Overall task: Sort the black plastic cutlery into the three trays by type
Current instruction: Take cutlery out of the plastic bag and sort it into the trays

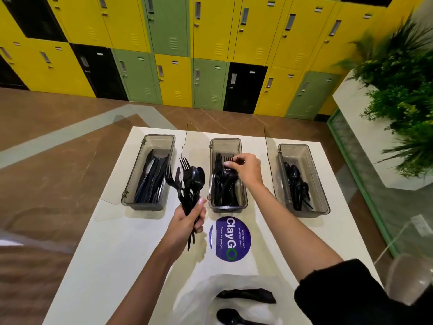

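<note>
A wall of yellow, green and black lockers (pixel 210 43) fills the top of the frame, with a leafy plant (pixel 403 95) at the right edge. Below, a white table (pixel 112 254) carries three clear trays in a row: the left tray (pixel 159 139) holds knives (pixel 152 177), the middle tray (pixel 226 143) forks (pixel 223 186), the right tray (pixel 294 148) spoons (pixel 297 186). A purple round sticker (pixel 230 239) lies just below the middle tray. At the bottom centre, a white plastic bag (pixel 199 292) holds a loose spoon (pixel 229 316). The left hand (pixel 187 221), centre frame, grips a bundle of mixed forks and spoons (pixel 189 181) upright. The right hand (pixel 246 170) pinches a single fork (pixel 227 159) over the middle tray.
</note>
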Demonstrator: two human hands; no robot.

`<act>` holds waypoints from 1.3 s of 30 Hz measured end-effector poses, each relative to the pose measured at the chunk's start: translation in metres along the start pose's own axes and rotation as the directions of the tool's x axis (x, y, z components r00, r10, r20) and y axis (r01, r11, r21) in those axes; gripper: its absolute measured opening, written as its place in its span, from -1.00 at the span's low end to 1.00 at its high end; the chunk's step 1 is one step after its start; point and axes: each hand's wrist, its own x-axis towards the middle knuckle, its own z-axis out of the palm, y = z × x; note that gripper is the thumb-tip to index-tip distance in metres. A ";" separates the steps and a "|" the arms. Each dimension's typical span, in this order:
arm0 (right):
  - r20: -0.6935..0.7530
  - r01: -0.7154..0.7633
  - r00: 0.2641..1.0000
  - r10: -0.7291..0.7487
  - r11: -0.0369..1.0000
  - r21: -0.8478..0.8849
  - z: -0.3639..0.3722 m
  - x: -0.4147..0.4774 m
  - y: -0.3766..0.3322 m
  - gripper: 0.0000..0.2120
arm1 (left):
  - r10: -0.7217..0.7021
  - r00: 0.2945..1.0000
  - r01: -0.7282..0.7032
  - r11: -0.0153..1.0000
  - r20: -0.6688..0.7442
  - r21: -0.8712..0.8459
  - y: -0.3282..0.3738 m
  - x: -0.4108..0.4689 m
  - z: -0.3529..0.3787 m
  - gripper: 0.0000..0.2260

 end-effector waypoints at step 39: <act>0.312 0.265 0.895 -0.319 0.943 0.203 -0.060 -0.074 -0.067 -0.73 | -0.068 0.936 0.040 0.995 0.344 0.087 0.016 -0.027 0.029 -0.74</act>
